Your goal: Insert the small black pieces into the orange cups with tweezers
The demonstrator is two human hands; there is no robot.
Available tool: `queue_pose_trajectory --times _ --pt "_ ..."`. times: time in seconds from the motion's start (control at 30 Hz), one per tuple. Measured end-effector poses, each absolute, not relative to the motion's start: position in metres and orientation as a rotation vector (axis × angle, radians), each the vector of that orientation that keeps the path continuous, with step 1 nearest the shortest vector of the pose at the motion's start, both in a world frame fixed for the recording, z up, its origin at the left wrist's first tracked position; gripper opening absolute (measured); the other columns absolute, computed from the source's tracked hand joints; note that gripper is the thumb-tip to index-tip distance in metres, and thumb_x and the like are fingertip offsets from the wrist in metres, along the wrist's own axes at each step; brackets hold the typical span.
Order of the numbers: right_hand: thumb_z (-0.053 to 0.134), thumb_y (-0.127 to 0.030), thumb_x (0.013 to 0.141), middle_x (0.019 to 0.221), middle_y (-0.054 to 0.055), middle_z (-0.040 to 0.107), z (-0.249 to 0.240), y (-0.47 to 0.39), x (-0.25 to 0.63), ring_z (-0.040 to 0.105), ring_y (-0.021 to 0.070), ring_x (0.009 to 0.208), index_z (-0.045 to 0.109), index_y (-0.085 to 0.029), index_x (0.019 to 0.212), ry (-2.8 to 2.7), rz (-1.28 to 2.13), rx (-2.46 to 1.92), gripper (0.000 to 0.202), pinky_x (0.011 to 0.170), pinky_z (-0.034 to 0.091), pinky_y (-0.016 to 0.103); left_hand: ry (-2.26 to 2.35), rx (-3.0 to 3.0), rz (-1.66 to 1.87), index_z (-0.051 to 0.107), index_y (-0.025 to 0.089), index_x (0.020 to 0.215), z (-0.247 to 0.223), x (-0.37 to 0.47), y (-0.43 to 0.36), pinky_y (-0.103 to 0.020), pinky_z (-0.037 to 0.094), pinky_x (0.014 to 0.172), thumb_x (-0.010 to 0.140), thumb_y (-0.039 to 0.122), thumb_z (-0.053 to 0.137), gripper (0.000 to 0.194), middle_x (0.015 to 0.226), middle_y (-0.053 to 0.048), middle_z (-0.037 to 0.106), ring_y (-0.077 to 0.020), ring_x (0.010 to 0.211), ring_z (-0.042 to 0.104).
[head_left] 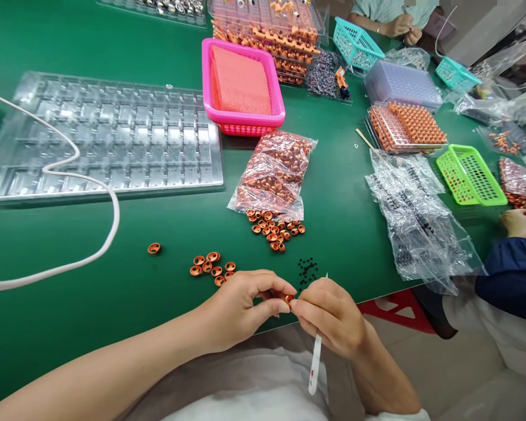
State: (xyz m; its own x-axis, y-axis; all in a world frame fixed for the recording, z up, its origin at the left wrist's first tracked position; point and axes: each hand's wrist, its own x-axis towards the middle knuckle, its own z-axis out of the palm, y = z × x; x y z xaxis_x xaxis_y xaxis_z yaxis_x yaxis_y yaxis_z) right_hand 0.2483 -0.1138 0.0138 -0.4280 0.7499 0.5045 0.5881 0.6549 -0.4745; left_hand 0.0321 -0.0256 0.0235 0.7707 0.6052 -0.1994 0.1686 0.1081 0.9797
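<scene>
My left hand (249, 301) is closed, pinching a small copper-coloured ring (289, 299) between thumb and index finger. The fingertips of my right hand (333, 313) touch the same ring from the other side. Tucked in my right hand are white tweezers (315, 365), their flat end pointing down toward my lap and a thin tip showing above the knuckles. Just beyond the right hand lie several tiny black pieces (307, 270). A loose group of copper-coloured rings (213, 263) lies past my left hand, with a single ring (154, 248) farther left.
Ahead, a plastic bag (274, 169) of rings spills several rings (276, 230). A pink basket (208, 88), clear tray (114, 140) and white cable (109, 234) occupy the left. Right are plastic bags (416, 216), a green basket (482, 175) and a co-worker's hand (522, 222).
</scene>
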Motion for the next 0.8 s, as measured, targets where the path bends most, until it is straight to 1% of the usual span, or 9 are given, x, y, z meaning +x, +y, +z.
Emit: queue_pose_trajectory --times 0.17,0.4,0.57,0.7,0.8 --pt "0.058 -0.006 0.097 0.091 0.010 0.072 0.0142 -0.1155 0.2496 0.065 0.0197 0.080 0.064 -0.007 0.123 -2.232 0.298 -1.012 0.027 0.067 0.054 0.034 0.639 1.535 0.399 0.080 0.016 0.100 0.0230 0.0317 -0.0264 -0.020 0.054 0.069 0.092 0.017 0.065 0.017 0.086 -0.004 0.077 -0.0132 0.075 0.069" --pt "0.057 -0.006 0.098 0.091 0.010 0.072 0.0106 -0.1166 0.2498 0.063 0.0199 0.080 0.064 -0.007 0.124 -2.265 0.260 -0.988 0.028 0.067 0.055 0.035 0.588 1.625 0.494 0.079 0.015 0.101 0.0187 0.0303 -0.0296 -0.021 0.054 0.069 0.094 0.013 0.064 0.017 0.085 -0.005 0.075 -0.0137 0.074 0.070" --pt "0.059 -0.005 0.096 0.088 0.010 0.070 0.0109 -0.1135 0.2490 0.062 0.0193 0.077 0.065 -0.009 0.117 -2.299 0.282 -0.987 0.022 0.067 0.054 0.034 0.559 1.661 0.498 0.079 0.014 0.103 0.0152 0.0306 -0.0305 -0.021 0.054 0.070 0.095 0.012 0.063 0.018 0.084 -0.005 0.074 -0.0136 0.074 0.069" --pt "0.059 -0.006 0.095 0.083 0.007 0.068 0.0117 -0.1115 0.2470 0.058 0.0186 0.072 0.064 -0.012 0.111 -2.338 0.302 -1.031 0.018 0.065 0.053 0.034 0.560 1.657 0.477 0.078 0.014 0.102 0.0140 0.0304 -0.0303 -0.022 0.053 0.070 0.096 0.013 0.062 0.018 0.084 -0.005 0.074 -0.0137 0.075 0.069" --pt "0.060 -0.005 0.094 0.083 0.006 0.069 0.0104 -0.1105 0.2449 0.058 0.0173 0.071 0.063 -0.016 0.106 -2.298 0.302 -1.067 0.016 0.064 0.053 0.034 0.592 1.619 0.435 0.078 0.015 0.102 0.0143 0.0309 -0.0292 -0.024 0.053 0.071 0.095 0.016 0.061 0.018 0.086 -0.005 0.075 -0.0143 0.076 0.068"
